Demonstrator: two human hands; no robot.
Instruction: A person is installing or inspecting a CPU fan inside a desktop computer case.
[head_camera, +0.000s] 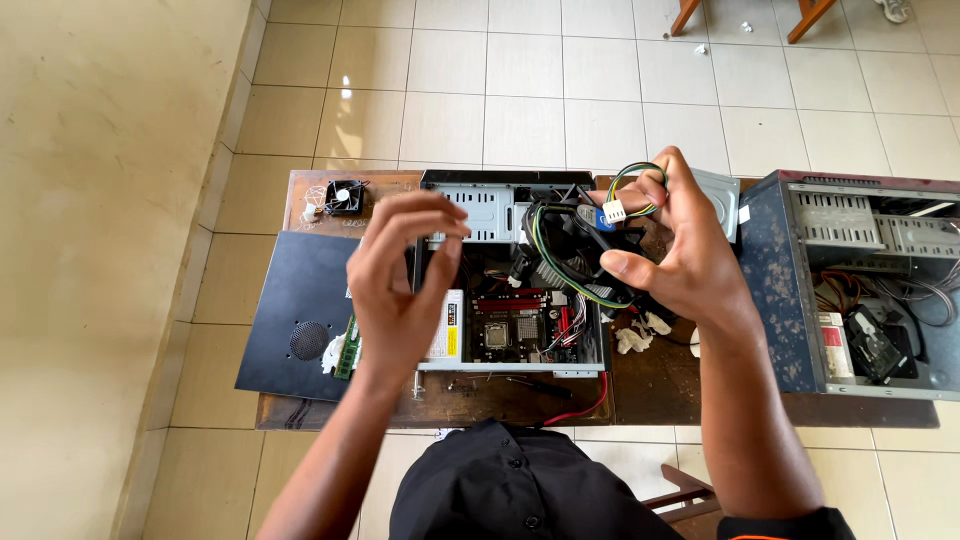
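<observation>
My right hand (680, 245) is raised over an open computer case (500, 205) and grips a black cooler fan (570, 260) with its bundle of coloured wires and a small white plug (614, 211). My left hand (400, 275) hovers to the left of the fan, fingers curled and pinched together, holding nothing that I can make out. Below the hands the motherboard (515, 330) lies in the case with its bare processor socket (496, 335) showing.
A black side panel (290, 310) lies at the left of the wooden table, a small loose fan (344, 196) behind it. A second open blue-grey case (850, 280) stands at the right. A red cable (585, 408) trails at the front edge. Tiled floor lies beyond.
</observation>
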